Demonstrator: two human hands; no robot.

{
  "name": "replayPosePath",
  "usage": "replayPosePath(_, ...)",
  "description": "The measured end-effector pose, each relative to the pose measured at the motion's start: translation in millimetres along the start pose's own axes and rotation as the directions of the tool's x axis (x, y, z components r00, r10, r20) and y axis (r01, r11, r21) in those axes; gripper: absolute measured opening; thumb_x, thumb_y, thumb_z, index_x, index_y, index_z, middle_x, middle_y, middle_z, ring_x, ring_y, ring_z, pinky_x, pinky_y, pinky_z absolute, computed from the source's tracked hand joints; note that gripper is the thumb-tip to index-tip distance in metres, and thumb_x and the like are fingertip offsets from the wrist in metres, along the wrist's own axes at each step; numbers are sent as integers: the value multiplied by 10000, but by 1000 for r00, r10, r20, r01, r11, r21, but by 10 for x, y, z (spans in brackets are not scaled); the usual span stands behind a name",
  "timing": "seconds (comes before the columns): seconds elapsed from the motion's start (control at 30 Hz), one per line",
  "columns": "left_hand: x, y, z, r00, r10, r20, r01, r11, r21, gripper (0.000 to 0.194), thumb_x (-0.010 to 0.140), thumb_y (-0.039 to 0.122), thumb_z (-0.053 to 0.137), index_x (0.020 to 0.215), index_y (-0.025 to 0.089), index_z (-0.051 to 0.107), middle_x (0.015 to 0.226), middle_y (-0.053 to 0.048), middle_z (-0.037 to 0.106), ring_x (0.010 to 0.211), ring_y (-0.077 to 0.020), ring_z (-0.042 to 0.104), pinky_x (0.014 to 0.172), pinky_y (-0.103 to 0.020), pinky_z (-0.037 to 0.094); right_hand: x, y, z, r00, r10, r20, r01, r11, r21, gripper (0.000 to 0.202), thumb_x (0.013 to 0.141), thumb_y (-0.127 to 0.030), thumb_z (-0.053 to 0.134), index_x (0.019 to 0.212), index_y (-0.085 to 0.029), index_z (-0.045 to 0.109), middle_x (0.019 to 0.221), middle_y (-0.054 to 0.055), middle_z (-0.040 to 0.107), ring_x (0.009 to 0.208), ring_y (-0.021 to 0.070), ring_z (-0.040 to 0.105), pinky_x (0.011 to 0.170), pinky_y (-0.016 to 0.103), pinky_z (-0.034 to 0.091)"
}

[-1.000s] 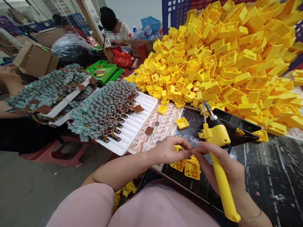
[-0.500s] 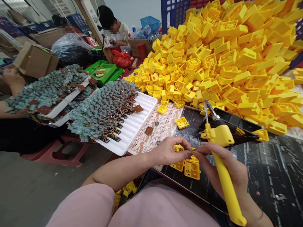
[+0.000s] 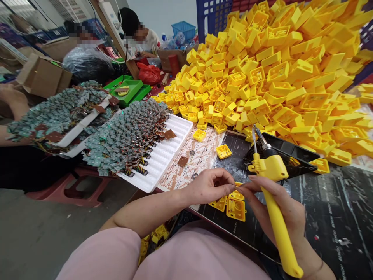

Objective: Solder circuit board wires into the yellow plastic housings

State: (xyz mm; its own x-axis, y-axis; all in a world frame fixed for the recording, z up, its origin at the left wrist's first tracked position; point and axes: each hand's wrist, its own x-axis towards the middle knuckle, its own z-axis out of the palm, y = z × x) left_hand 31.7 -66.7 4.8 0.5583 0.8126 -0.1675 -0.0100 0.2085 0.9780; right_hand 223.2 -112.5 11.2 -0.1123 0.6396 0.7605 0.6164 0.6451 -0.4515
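Observation:
My left hand [image 3: 211,186] is closed in a pinch above the near edge of the black bench mat, its fingertips meeting those of my right hand [image 3: 279,206]. Whatever is between those fingertips is too small to make out. A yellow soldering gun [image 3: 276,229] lies in my right hand, its handle along the palm and its metal tip pointing away from me. Just below my fingers sit open yellow plastic casings [image 3: 236,209], partly hidden by my left hand. A single yellow casing [image 3: 223,151] rests farther up the mat.
Yellow casings [image 3: 262,85] form a large heap at the back right. A black tray [image 3: 291,149] stands behind the soldering gun. To the left, a white foam tray [image 3: 171,144] carries many wired circuit boards [image 3: 128,136]. Green trays [image 3: 131,89] and a co-worker [image 3: 142,39] are beyond.
My left fingers have shifted slightly, and the yellow seen between them before is now mostly covered. Both hands stay together, and the soldering gun keeps its place in my right hand.

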Motion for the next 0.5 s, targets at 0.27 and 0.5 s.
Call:
replayPosePath(0.27,-16,7,-19,994,107,38,-113,969,221,478,837,596,817,797,150,651,758,-3,610,653,-88,516,618,-215,409,-53,-9,54,999,34,36,-37,996,85,302,963,-163,744,1236,-254,653,945,-3,799,708,122,770,744,187,659)
replayPosePath(0.5,-32,34,-28,988,148,39,-153,946,286,304,868,420,753,802,137,662,778,-27,618,670,-104,558,616,-207,430,-129,28,72,999,14,31,-16,997,70,310,952,-121,741,1229,-224,647,905,-15,788,721,109,769,787,152,629)
